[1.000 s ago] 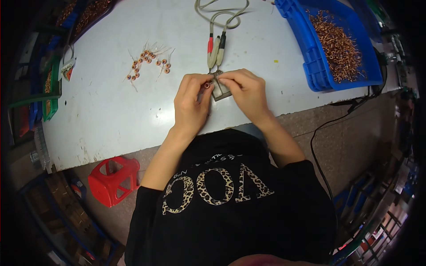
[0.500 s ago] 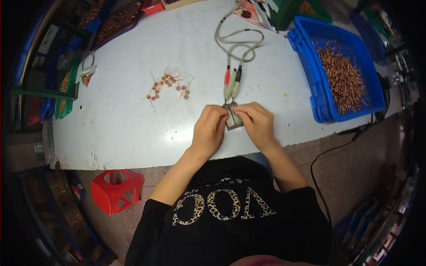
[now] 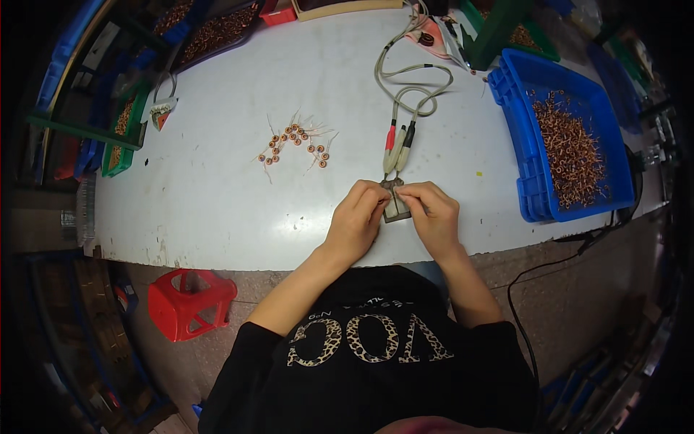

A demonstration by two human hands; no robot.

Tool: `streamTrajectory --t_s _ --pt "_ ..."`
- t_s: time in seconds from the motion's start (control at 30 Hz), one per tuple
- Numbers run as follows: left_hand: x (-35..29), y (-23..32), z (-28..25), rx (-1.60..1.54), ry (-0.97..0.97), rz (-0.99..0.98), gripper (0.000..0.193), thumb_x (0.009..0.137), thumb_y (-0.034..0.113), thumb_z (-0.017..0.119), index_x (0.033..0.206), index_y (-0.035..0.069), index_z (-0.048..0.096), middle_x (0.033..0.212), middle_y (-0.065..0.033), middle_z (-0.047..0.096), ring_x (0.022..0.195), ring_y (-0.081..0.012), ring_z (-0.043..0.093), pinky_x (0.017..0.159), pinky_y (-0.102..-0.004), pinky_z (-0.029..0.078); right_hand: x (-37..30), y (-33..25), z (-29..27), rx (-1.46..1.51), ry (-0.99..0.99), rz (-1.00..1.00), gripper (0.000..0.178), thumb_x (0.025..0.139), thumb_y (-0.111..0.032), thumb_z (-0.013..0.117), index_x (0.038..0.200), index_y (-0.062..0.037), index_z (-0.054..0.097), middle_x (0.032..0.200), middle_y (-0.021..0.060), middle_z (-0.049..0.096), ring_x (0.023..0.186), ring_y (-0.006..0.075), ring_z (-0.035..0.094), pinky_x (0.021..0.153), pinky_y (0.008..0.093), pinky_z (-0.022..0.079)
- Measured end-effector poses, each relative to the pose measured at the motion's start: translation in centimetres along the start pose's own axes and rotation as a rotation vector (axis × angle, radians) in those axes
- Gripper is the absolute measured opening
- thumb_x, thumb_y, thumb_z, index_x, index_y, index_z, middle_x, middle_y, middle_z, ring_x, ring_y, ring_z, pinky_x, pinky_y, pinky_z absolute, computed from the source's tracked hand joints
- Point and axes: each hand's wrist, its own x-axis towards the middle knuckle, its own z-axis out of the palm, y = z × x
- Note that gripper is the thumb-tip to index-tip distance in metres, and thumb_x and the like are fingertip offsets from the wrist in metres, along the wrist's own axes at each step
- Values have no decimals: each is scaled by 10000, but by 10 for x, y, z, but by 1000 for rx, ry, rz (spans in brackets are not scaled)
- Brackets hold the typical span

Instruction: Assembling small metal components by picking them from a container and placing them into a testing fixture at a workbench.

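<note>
At the table's near edge, my left hand (image 3: pixel 356 220) is closed in a pinch over the left side of a small dark metal fixture (image 3: pixel 397 215) with pale plates. My right hand (image 3: pixel 438 217) pinches over the fixture's right side. Whatever lies between the fingertips is too small and covered to make out. Clip leads (image 3: pixel 394 155), one with a red sleeve and one with a black, grip the fixture's far end. Left of them lies a loose group of small copper coils (image 3: pixel 293 136) with thin wire ends.
A blue plastic bin (image 3: pixel 522 152) at the right holds a heap of copper coils (image 3: pixel 571 152). Grey cables (image 3: pixel 416 69) loop behind the fixture. Green trays (image 3: pixel 116 155) and racks line the left side. A red stool (image 3: pixel 189 304) stands on the floor at the lower left.
The whole view has shifted, so the table and its things appear a little farther right and mostly lower. Both hands stay pinched at the fixture; the coil group looks the same.
</note>
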Motion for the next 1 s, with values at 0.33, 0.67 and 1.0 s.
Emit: streamTrajectory --t_s 0.33,0.67,1.0 --pt "1 -2 -24 -162 -79 -15 264 816 -47 756 1063 21 691 938 -58 680 759 -163 604 671 -254 482 5 3 -21 -119 -240 -256 143 859 42 655 962 -39 713 833 27 631 677 144 503 630 283 440" --pt "33 -49 -55 468 116 21 163 768 89 801 893 23 721 841 -64 657 758 -218 586 716 -336 491 34 12 -117 634 492 254 249 1028 -60 504 1242 23 601 935 82 635 751 94 505 702 247 446" --pt "30 -36 -60 227 79 -321 113 799 98 789 854 21 728 778 -61 634 769 -198 557 712 -309 474 21 -14 -40 64 42 22 146 891 38 646 1007 -8 723 918 58 679 750 135 566 665 248 450"
